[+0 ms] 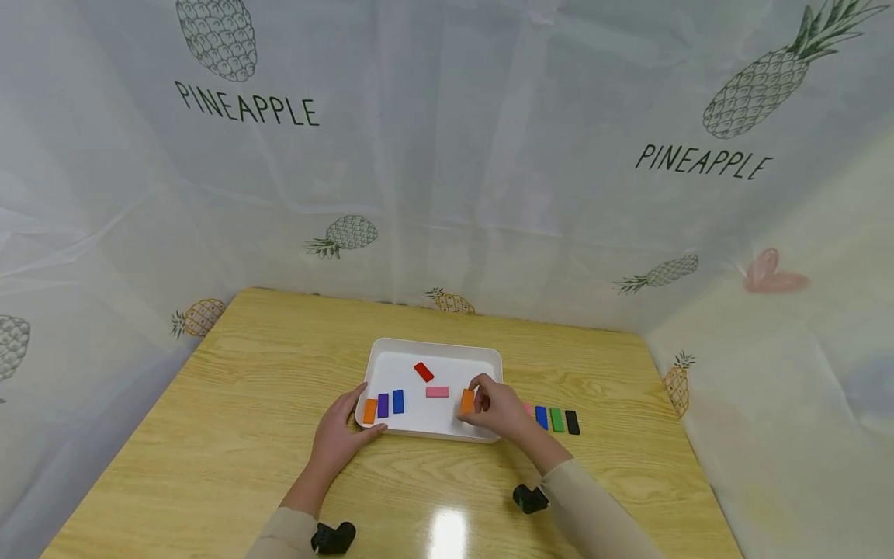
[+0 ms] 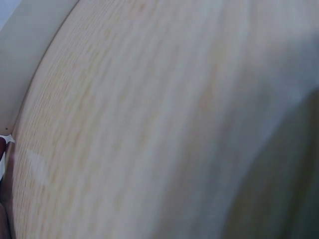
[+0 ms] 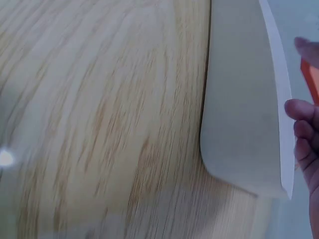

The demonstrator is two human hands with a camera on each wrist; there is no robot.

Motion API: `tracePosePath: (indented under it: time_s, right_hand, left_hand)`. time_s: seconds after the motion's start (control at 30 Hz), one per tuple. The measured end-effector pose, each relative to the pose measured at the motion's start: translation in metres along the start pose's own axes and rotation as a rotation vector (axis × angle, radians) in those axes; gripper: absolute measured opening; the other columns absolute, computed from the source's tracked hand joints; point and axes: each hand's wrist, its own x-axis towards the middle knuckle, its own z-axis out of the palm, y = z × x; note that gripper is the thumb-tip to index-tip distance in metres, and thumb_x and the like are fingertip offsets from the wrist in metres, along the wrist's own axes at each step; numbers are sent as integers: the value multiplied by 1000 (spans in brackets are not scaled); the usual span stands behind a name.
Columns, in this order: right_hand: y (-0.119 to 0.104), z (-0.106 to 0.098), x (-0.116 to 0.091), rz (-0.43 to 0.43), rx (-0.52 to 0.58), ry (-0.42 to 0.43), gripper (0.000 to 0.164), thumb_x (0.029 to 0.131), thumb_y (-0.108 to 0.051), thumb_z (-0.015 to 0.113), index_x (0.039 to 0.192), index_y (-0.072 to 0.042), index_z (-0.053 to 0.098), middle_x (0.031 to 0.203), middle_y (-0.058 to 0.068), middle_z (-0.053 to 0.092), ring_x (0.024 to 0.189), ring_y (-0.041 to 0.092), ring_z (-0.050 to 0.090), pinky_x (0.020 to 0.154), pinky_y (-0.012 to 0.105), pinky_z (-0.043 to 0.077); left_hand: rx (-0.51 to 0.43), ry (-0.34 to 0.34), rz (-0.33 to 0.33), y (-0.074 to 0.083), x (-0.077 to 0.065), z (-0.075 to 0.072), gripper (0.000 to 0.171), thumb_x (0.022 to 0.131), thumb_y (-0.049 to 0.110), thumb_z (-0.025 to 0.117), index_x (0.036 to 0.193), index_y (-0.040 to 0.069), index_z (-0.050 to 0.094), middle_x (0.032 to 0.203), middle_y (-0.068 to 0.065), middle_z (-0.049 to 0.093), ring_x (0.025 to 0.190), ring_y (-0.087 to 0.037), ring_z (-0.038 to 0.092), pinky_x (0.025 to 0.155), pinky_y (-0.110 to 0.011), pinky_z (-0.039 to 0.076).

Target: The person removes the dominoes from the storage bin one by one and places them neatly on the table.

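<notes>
One orange block (image 1: 467,402) was pinched between the thumb and curled fingers of the right hand (image 1: 499,407), over the right part of the white tray (image 1: 440,436); whether its lower edge was touching the tray's floor could not be told. The left hand (image 1: 338,435) was spread wide about the near-left corner, thumb laid at the near rim and fingers at the left one, with no block held.

In the tray, a second orange block (image 1: 370,411), a purple block (image 1: 382,405) and a blue block (image 1: 398,401) were lined up at the left; a pink block (image 1: 437,392) and a red block (image 1: 424,372) were placed nearer the middle.

For a sound handling of the piece, it was judged best that the pinch be kept light, the wrist be held clear of the right-hand wall, the pink block be left unbrushed, and the tray be steadied against sliding on the worktop (image 1: 279,349).
</notes>
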Motion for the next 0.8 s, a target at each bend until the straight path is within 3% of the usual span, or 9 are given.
tracePosePath:
  time_s: [0.2,0.5,0.8]
  right_hand:
    - [3,-13,-17,-3,-45,16,45,77,-32,84,105,-14,52,72,-8,53,62,9,48,56,25,45]
    - [15,-31,-41,-146,-164,49,45,78,-25,83,107,-13,51,70,-8,52,58,2,45,52,22,44]
    - [26,-47,-62,-162,-299,76,46,75,-22,83,106,-13,51,72,-13,51,61,0,46,53,21,43]
  left_hand:
    - [-2,2,-6,-1,-1,2,94,72,56,80,148,14,43,141,-16,49,130,-39,43,104,-60,35]
    - [14,-7,-11,-5,0,2,95,73,58,79,150,16,42,143,-15,48,131,-39,42,105,-60,34]
    - [15,-1,4,-5,2,0,94,74,57,79,149,15,42,142,-15,49,131,-39,43,105,-59,34]
